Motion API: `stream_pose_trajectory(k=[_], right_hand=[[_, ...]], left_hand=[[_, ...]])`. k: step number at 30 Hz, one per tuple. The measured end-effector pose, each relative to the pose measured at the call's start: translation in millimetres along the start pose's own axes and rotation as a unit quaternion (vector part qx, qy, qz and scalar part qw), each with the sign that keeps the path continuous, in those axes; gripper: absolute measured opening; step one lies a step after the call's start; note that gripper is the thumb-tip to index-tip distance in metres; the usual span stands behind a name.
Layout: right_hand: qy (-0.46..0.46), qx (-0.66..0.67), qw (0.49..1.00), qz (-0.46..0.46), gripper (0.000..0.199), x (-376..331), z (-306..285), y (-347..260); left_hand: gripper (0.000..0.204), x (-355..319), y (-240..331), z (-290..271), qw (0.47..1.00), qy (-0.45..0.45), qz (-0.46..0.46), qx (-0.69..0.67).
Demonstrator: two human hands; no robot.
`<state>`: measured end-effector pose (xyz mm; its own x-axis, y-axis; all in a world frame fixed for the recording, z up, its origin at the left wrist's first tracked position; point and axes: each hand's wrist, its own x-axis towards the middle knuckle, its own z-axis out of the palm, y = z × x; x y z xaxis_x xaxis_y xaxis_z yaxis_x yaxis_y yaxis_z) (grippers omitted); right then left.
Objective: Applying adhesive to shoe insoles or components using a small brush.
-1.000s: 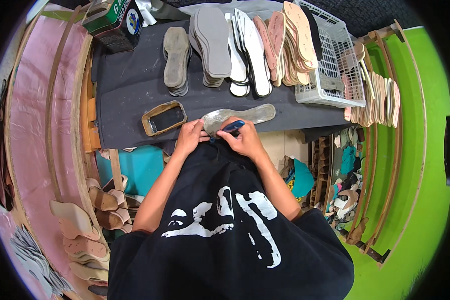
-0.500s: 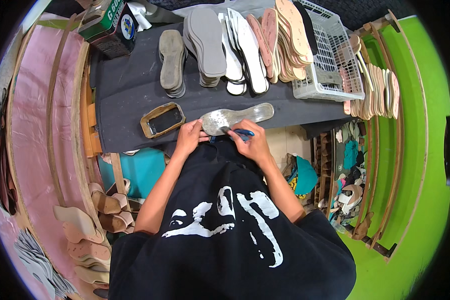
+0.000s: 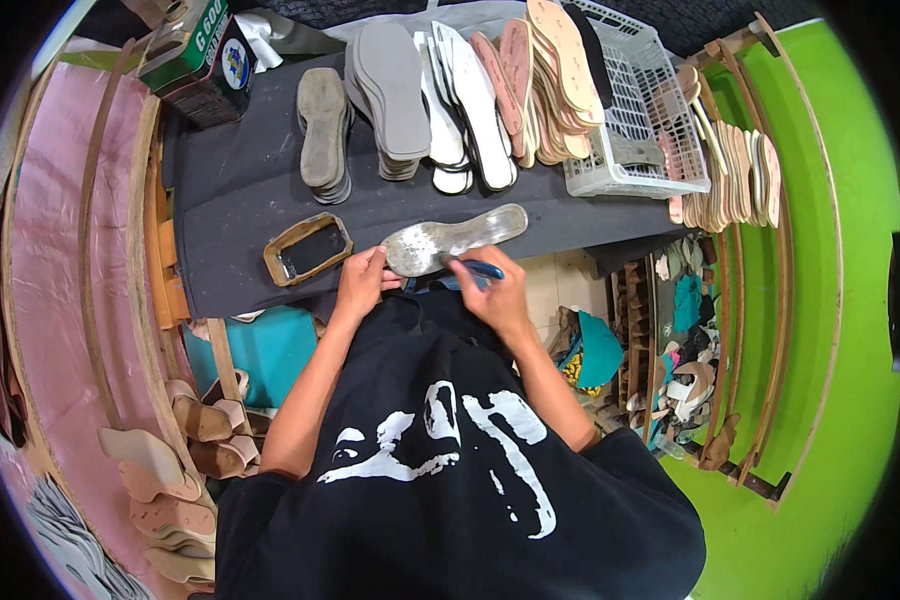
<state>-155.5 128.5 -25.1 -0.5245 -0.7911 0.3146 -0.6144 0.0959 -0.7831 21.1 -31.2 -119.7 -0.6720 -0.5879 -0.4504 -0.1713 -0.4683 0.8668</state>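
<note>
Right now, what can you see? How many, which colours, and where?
Broad flat table: 1, black, ahead
Flat shiny sole: 1, grey, table's near edge
Slim tool: 1, blue, over the sole
Long open box: 1, brown, left of the sole
Flat sole stacks: 2, grey, table's back
Thin flat soles: several, white, beside those
Plastic lattice basket: 1, white, table's right
Patterned soles: many, pinkish, left of the basket
Boxy metal can: 1, green-black, table's far left
Upright soles: many, pink-cream, right
Smooth wall: 1, green, far right
Printed shirt: 1, black-white, worn
Left hand: 1, bare, at the sole
Right hand: 1, bare, holding the tool
</note>
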Motion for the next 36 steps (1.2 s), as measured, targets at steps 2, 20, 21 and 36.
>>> stream_pose_trajectory(k=[2, 20, 21, 36], right_hand=[[-0.024, 0.067, 0.997, 0.019, 0.014, 1, 17, -10], [0.056, -0.012, 0.998, 0.039, 0.014, 23, -33, 46], [0.069, 0.001, 0.994, 0.081, 0.014, 20, -37, 60], [0.151, 0.011, 0.983, 0.108, 0.014, 38, -43, 85]], left_hand=[[0.047, 0, -2, -1, 1.0, -0.004, 0.0, 0.002], [0.049, -3, 0, -4, 1.0, -0.005, -0.003, -0.006], [0.049, -2, 0, -3, 1.0, -0.006, -0.005, -0.004], [0.046, -5, 3, 4, 1.0, 0.0, 0.018, -0.015]])
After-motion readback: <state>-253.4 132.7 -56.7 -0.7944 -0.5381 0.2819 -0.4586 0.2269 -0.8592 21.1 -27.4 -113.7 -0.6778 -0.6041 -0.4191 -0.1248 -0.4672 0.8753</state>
